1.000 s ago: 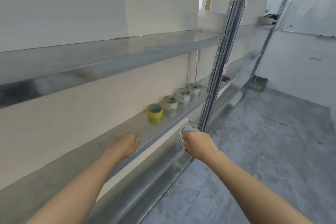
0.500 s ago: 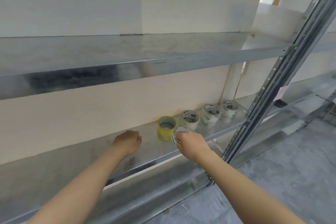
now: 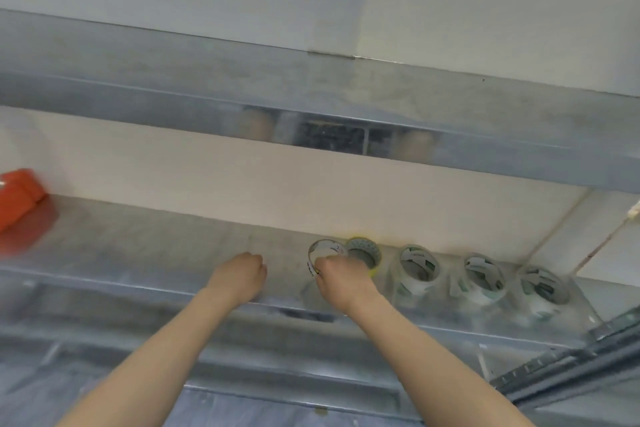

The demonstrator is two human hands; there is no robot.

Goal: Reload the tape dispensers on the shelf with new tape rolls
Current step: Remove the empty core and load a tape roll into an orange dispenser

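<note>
My right hand grips a thin white ring, a tape roll core, just above the metal shelf. Right behind it stands a yellow tape roll, partly hidden by the hand. Three white-and-green tape rolls stand in a row to its right. My left hand is curled into a fist, holds nothing and rests on the shelf's front part. An orange-red tape dispenser sits at the far left of the shelf, blurred.
A second metal shelf runs overhead and a lower one runs below. An upright post rises at the lower right. A white wall backs the shelves. Bare shelf surface lies between the dispenser and my left hand.
The view has swung left and the orange-red dispenser has come into sight. My right hand has carried the white ring from below the shelf edge up onto the shelf beside the yellow roll.
</note>
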